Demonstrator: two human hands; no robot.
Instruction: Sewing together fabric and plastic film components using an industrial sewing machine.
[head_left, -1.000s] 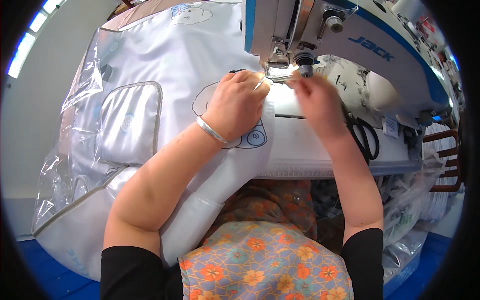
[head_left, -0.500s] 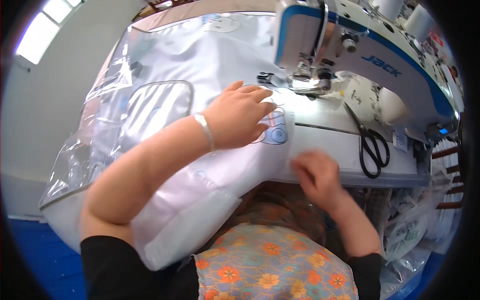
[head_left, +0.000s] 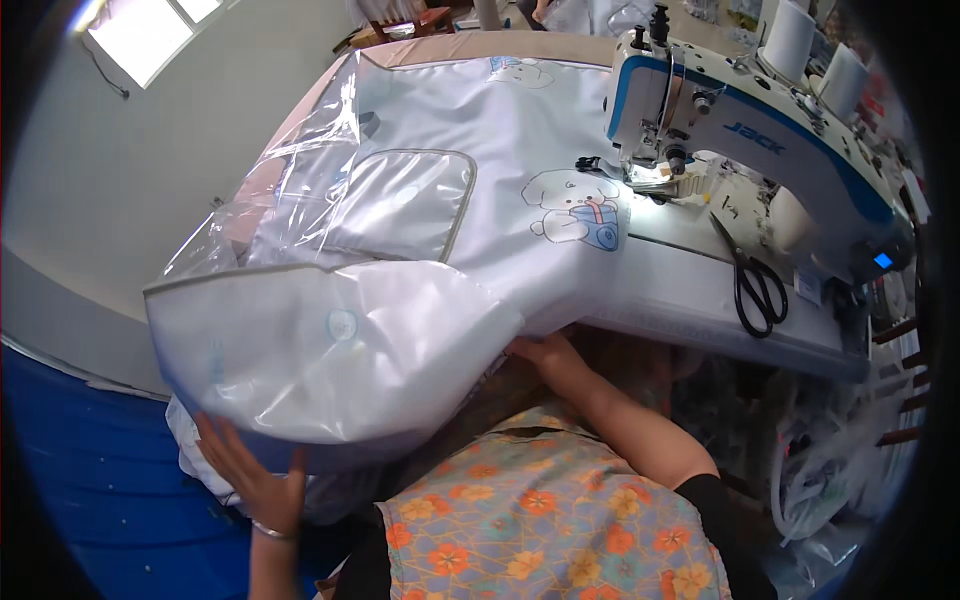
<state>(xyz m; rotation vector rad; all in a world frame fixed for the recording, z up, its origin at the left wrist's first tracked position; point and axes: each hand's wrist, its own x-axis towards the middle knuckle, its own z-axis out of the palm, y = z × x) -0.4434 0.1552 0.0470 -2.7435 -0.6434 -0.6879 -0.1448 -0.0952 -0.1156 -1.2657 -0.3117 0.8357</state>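
A large glossy white sheet [head_left: 545, 120] with a printed cartoon dog [head_left: 572, 208] and a grey-edged pocket [head_left: 405, 205] is spread over the table, its front part folded and hanging over the near edge. My left hand [head_left: 250, 475], fingers spread, rests against the lower left of the hanging part. At the sheet's near edge, my right hand [head_left: 548, 358] reaches beneath the material, and its fingertips are hidden there. A white and blue sewing machine [head_left: 740, 125] stands at the right, its lit presser foot beside the sheet's printed dog.
Black scissors [head_left: 755, 285] lie on the machine bed, right of the sheet. Clear plastic film [head_left: 290, 170] stands up along the sheet's left side. White thread cones [head_left: 790, 40] top the machine. Plastic bags [head_left: 820, 480] hang at the lower right, and blue flooring [head_left: 90, 480] shows at left.
My left hand has left the printed dog and moved down left to the sheet's hanging part. My right hand has moved left to the sheet's near edge. The front part is now lifted and folded.
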